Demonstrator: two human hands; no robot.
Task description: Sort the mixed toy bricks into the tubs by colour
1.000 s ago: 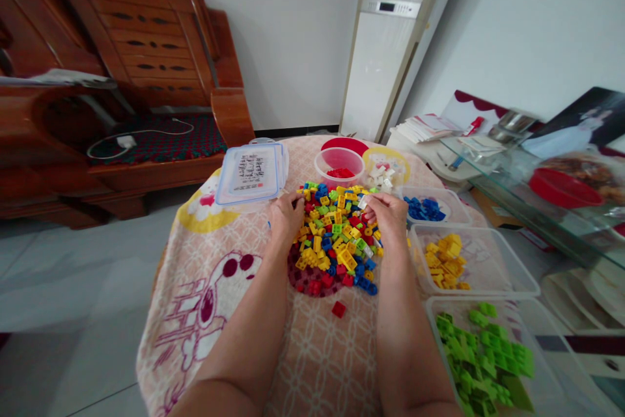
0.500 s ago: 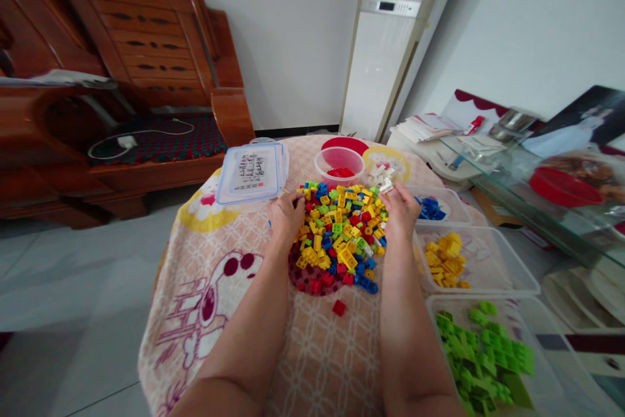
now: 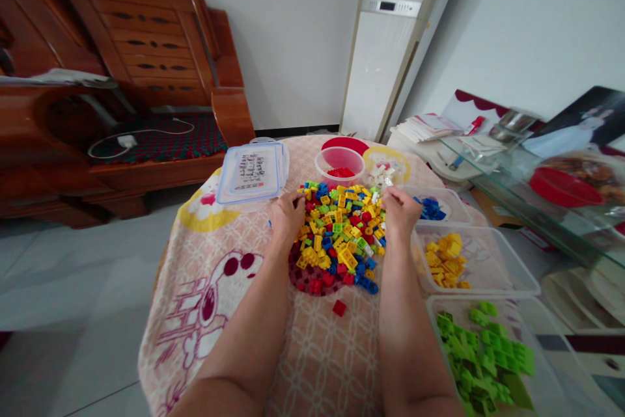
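A heap of mixed toy building bricks (image 3: 336, 228) in yellow, red, blue, green and white lies mid-table. At its left edge is my left hand (image 3: 287, 216), fingers curled together against the bricks; whatever they pinch is hidden. My right hand (image 3: 401, 209) hovers by the heap's right edge with thumb and fingers closed, and I cannot make out anything in them. Just beyond it lies a small group of white bricks (image 3: 379, 175). Blue bricks (image 3: 430, 209) sit in a clear container close to the right wrist. One red brick (image 3: 339, 308) lies apart, between my forearms.
Behind the heap stands a round tub (image 3: 319, 163) with red bricks inside. On the right are a clear box (image 3: 525, 274) of yellow bricks and another of green bricks (image 3: 488, 352). A clear lidded box (image 3: 251, 173) lies at back left. A glass shelf (image 3: 517, 189) flanks the table.
My right hand has drawn slightly down from the white bricks, and its fingers have curled in. The pale piece seen at its fingertips no longer shows there. My left hand has barely moved.
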